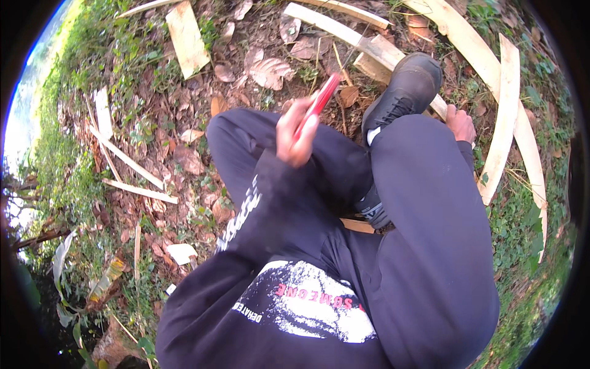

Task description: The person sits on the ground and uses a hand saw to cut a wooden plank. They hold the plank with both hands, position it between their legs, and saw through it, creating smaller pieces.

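My left hand is wrapped round the red handle of a tool, raised in front of my bent left knee. Beyond the handle the tool's thin dark far end is too blurred to tell its kind. A long pale wooden strip runs slantwise under my black shoe. By my right knee, my right hand is closed at the near end of this strip; the knee partly hides the hand. Under the strip, by the shoe's toe, lies a short wooden block.
Long curved wood strips lie on the right. A flat wood piece lies at the far left, with several thin slats nearer. Dry leaves and grass cover the ground. My other shoe is tucked beneath my leg.
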### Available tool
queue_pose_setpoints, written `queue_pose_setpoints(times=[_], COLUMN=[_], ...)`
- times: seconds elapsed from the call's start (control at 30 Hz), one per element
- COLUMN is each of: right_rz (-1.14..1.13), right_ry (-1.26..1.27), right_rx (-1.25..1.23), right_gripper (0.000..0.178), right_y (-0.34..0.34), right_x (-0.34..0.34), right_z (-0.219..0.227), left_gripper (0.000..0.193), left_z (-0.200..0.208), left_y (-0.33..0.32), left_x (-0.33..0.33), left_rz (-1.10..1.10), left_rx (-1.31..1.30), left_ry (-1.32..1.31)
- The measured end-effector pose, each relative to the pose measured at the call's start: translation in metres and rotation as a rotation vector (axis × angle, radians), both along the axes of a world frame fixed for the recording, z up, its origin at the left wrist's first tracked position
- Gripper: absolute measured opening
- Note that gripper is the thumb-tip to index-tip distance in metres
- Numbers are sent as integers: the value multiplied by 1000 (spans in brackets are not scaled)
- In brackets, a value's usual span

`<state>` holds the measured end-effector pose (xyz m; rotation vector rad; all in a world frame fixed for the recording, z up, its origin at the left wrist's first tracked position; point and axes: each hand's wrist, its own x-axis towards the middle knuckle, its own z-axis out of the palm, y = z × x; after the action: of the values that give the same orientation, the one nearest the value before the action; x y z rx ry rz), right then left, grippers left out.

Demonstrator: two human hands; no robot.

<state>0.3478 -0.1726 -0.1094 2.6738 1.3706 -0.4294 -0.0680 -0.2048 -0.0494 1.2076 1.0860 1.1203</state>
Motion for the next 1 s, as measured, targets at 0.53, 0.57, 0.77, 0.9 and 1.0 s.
queue_pose_setpoints(times=[0.53, 0.57, 0.77, 0.9, 1.0], right_rz=[8, 5, -18, -50, -58], right_ry=[-9, -21, -21, -21, -14], right_rx=[19, 10, 21, 6, -1], right_gripper=[64, 65, 66, 66, 65], right_y=[1, 4, -4, -10, -11], right_x=[-2, -8, -4, 3, -1], right_z=[1, 6, 10, 7, 5], left_gripper=[36, 35, 46, 43, 40], left_z=[-6, 3, 19, 29, 6], left_y=[48, 56, -34, -34, 20], left_x=[25, 31, -23, -13, 15], left_rz=[24, 49, -17, -30, -12], left_rx=[12, 49, -38, 2, -25], left_ry=[122, 132, 29, 120, 166])
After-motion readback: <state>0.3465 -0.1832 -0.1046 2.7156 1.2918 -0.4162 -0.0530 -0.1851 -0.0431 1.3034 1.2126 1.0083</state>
